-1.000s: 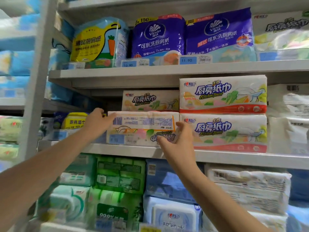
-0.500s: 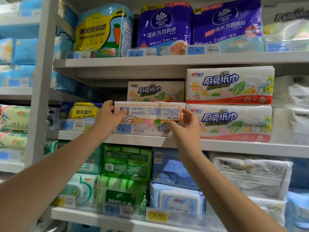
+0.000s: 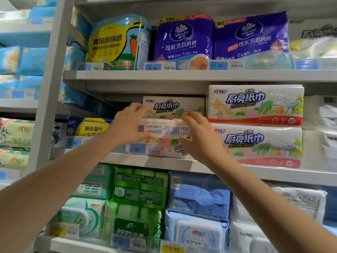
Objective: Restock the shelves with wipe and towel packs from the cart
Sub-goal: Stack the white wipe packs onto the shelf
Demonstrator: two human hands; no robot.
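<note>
**Towel pack gripped above the 4 50 price tag**

A kitchen towel pack (image 3: 164, 129) is held by both hands directly above the price tag marked 4 50 (image 3: 137, 149), with its barcode side turned outward. It is seen on top of a lower pack (image 3: 165, 145) that stands just behind the tag on the middle shelf (image 3: 160, 161). Whether its full weight is set down cannot be told.

The left hand (image 3: 127, 125), up and left of the tag, is curled round the pack's left end. The right hand (image 3: 198, 136), up and right of the tag, is curled round its right end.

Half a second ago the hands were placed against the two ends of the pack. Now the fingers of both are brought over its top edge, and the lower part of the rear pack (image 3: 173, 105), higher above the tag, is covered by them. The two stacked packs (image 3: 255, 125) to the right of the tag are left as they were.
</note>
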